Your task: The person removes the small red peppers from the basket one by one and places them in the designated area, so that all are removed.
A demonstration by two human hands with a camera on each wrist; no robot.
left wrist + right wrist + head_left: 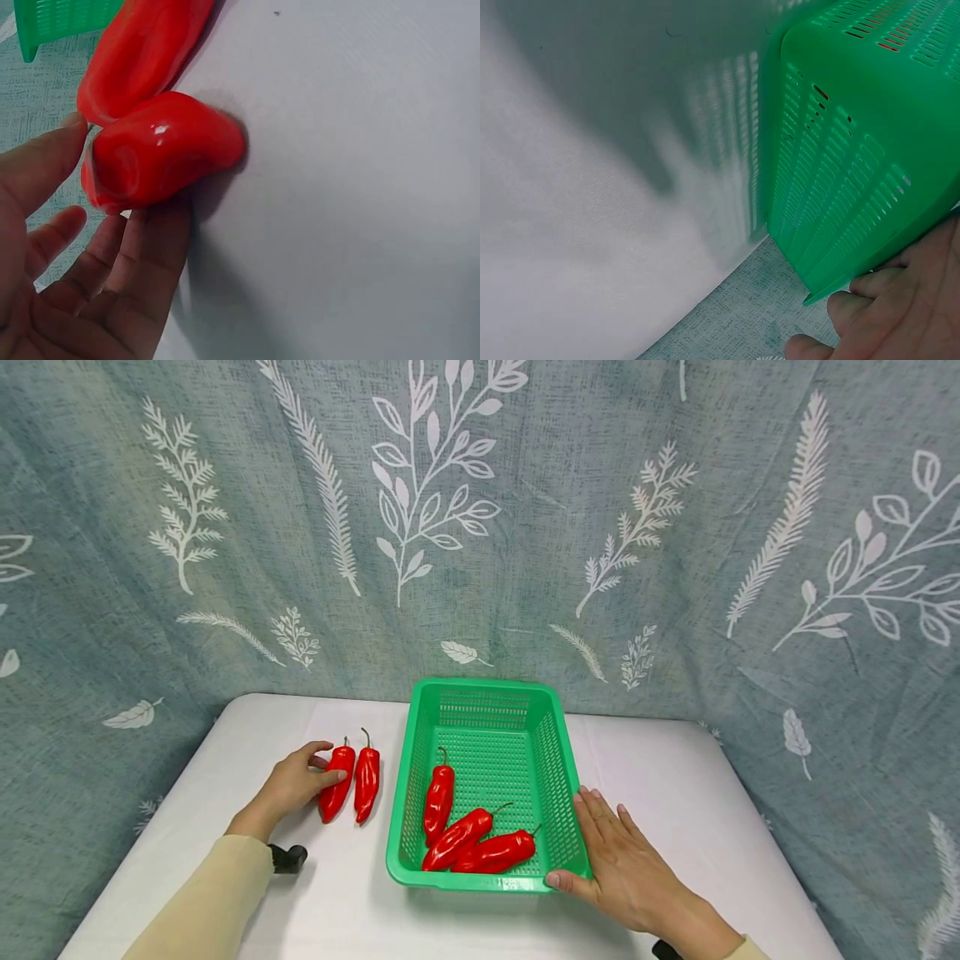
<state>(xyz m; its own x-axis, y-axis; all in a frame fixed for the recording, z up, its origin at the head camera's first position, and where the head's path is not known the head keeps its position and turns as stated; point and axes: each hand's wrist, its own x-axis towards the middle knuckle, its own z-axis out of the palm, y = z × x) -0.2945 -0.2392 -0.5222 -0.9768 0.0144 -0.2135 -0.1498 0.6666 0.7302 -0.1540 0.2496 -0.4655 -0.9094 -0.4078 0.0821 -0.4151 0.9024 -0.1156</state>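
On the left of the white table, my left hand [291,781] holds a red pepper [341,783] between thumb and fingers; the pepper lies on the table. Just right of it lies a second red pepper [367,787], its stem toward the back. In the left wrist view the fingers [161,240] touch one side of the held pepper [161,154], with the thumb at the other. A green basket [400,814] stands mid-table with three red peppers [438,802] inside, toward its front and left. My right hand [633,868] rests with straight fingers on the basket's front right corner.
Behind the white table [645,752] hangs a grey-green curtain [525,568] with white leaf prints, close to the basket's far end. Slots pierce the basket's side wall [840,165] in the right wrist view.
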